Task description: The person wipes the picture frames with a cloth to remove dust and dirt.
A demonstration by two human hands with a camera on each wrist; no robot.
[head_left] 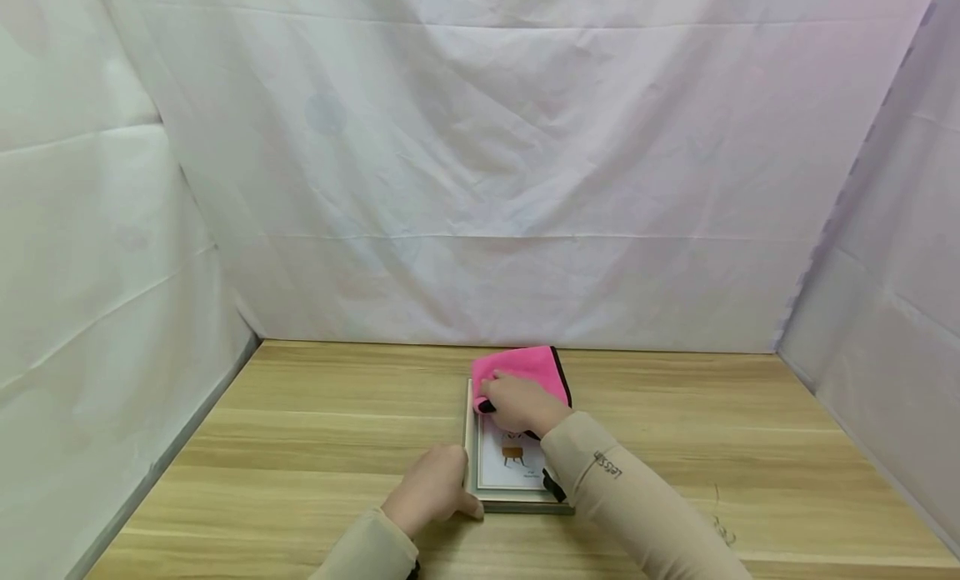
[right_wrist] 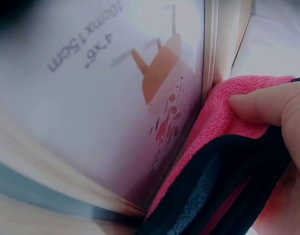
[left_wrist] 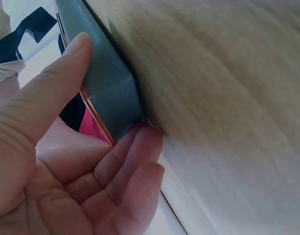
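Observation:
A picture frame (head_left: pixel 517 495) lies flat on the wooden table, its print showing a plant in an orange pot on legs. My left hand (head_left: pixel 431 488) grips the near left corner. In the left wrist view the thumb presses one side of the grey-blue frame edge (left_wrist: pixel 106 73) and curled fingers touch the adjoining side. My right hand (head_left: pixel 521 403) holds a pink cloth (head_left: pixel 528 363) with black trim against the far part of the frame. In the right wrist view the cloth (right_wrist: pixel 223 110) bunches under the thumb along the frame's inner border. The cloth and hand hide the far end of the print.
The wooden table (head_left: pixel 337 430) runs around the frame on all sides. White sheets (head_left: pixel 487 188) hang behind and at both sides. A thin tangled strand (head_left: pixel 722 528) lies on the table to the right of my right sleeve.

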